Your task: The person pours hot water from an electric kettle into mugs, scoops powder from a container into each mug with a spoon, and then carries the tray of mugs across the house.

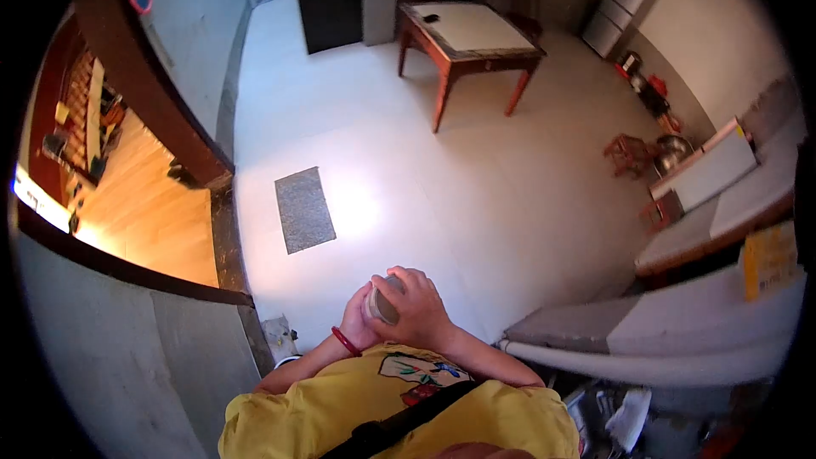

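Note:
Close to my chest, both hands hold a small rounded object (384, 303) with a grey-brown face and a paler side; its exact kind is not clear. My left hand (359, 325), with a red band at the wrist, is wrapped round its left side from below. From the right and above, my right hand (418, 309) grips it with bent fingers, covering much of that side. Both hands are closed on the object, and they sit close together.
A grey mat (305, 210) lies on the pale floor ahead. Farther off stands a wooden table (472, 27), with a fridge (621, 10) at the back right. An open doorway is at left; a grey ledge (586, 323) runs along the right.

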